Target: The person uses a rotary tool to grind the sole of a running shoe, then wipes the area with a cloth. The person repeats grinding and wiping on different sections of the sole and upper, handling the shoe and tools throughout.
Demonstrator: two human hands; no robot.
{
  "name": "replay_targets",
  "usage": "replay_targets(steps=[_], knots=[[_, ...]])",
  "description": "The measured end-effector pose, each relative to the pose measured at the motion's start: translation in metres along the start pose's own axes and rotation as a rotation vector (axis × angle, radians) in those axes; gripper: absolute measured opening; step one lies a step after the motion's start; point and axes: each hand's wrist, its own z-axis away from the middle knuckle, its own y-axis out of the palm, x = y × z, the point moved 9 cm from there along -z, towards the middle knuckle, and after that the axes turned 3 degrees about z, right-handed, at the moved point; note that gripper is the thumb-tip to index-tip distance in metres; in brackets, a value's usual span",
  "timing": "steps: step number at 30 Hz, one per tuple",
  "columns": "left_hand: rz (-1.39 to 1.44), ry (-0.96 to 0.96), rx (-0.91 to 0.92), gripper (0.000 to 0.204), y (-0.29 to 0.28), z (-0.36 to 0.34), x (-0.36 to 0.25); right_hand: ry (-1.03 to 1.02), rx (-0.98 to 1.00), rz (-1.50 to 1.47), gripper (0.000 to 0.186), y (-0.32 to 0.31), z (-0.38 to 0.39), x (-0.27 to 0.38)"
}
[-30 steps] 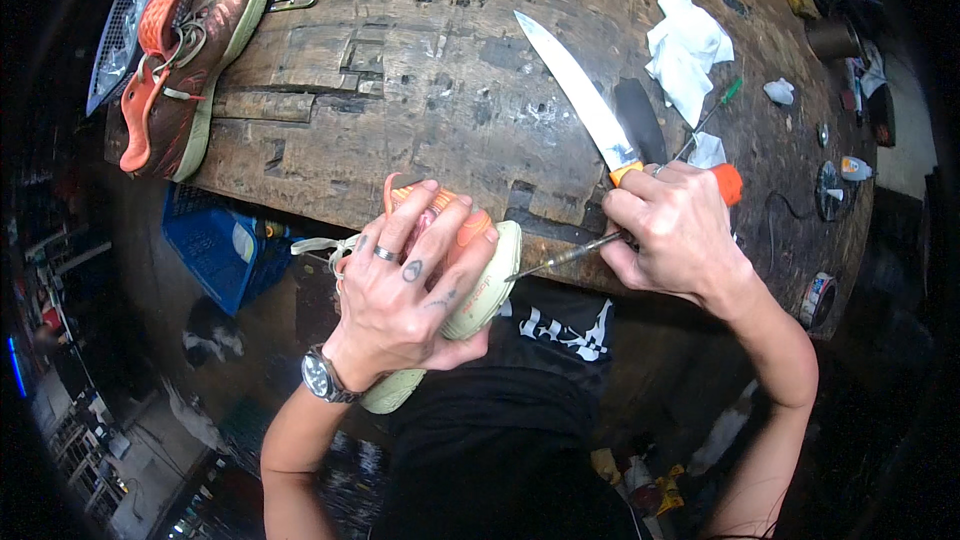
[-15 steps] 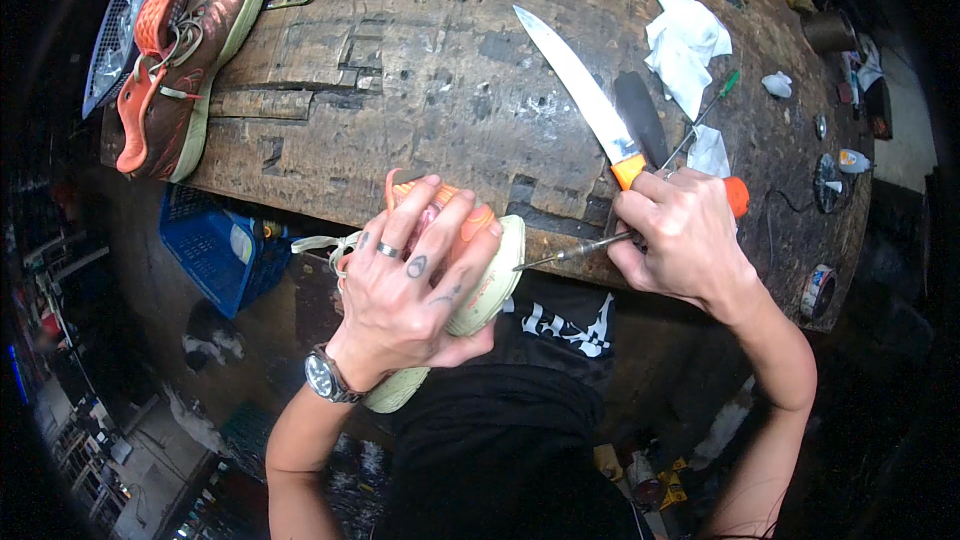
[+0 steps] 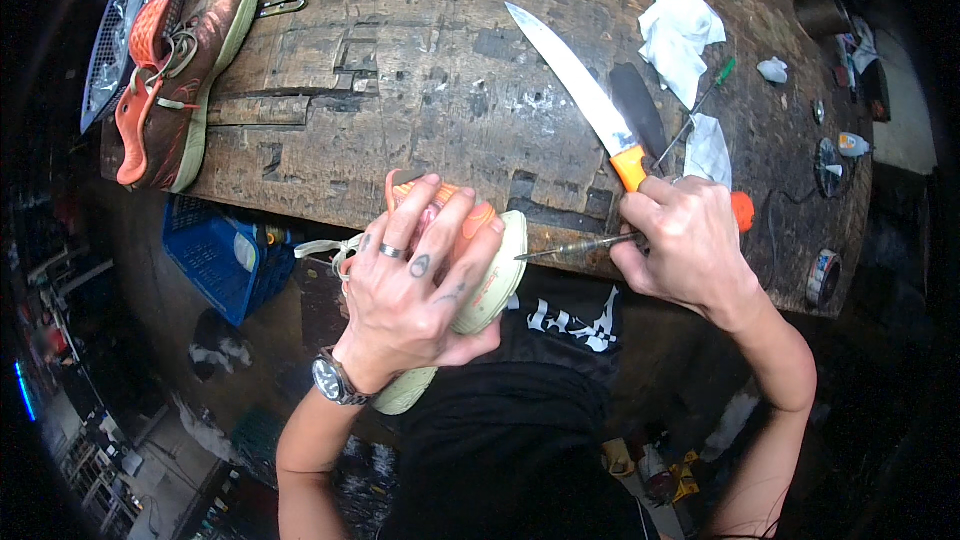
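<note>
Worn wooden workbench fills upper frame; its near edge is used as a brace. Orange running shoe, centre frame, is pressed against that edge, sole turned outward, by left hand, fingers spread. Thin metal awl is pinched by right hand, tip at sole seam.

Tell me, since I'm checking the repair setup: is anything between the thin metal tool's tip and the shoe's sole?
Nothing visible. The right hand holds the thin tool, its tip at the sole edge of the shoe gripped by the left hand.
</note>
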Motion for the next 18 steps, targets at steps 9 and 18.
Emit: replay_targets(steps=[9,18], knots=[[0.001,0.000,0.004,0.072,0.001,0.000,0.000,0.055,0.004,-0.002,0.022,-0.002,0.011,0.006],[0.013,0.000,-0.014,0.072,0.000,0.000,-0.001,0.087,0.011,0.013,0.019,-0.005,0.016,0.009]])
